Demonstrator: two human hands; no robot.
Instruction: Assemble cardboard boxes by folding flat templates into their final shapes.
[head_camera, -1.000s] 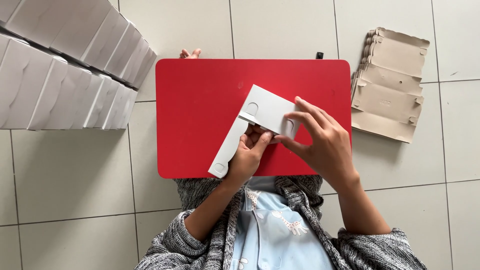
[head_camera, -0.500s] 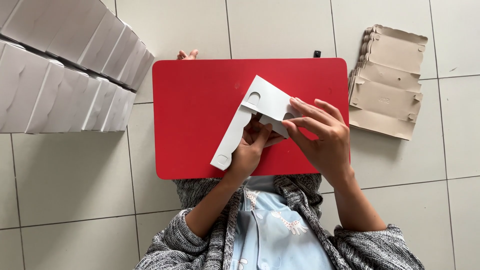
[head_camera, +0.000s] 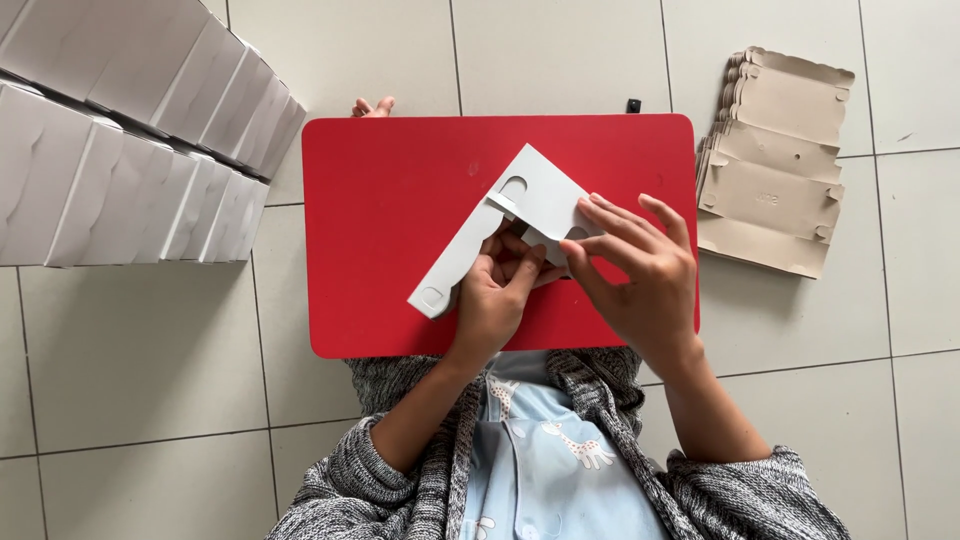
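Head view, looking down. Item: white die-cut cardboard box blank (head_camera: 520, 215), partly folded, held over red tray table (head_camera: 390, 240). Left hand (head_camera: 497, 295): fingers curled under the blank, gripping a flap. Right hand (head_camera: 640, 275): fingers spread on the blank's right side, pinching its edge. Rows of folded white boxes (head_camera: 130, 150) on floor, far left. Stack of flat brown blanks (head_camera: 775, 165) on floor, right of table.

The picture is bright and sharp, lit by soft, even daylight. Only faint shadows are seen under the red worktop (head_camera: 400, 200). No glare or blur is seen, even at the edges.
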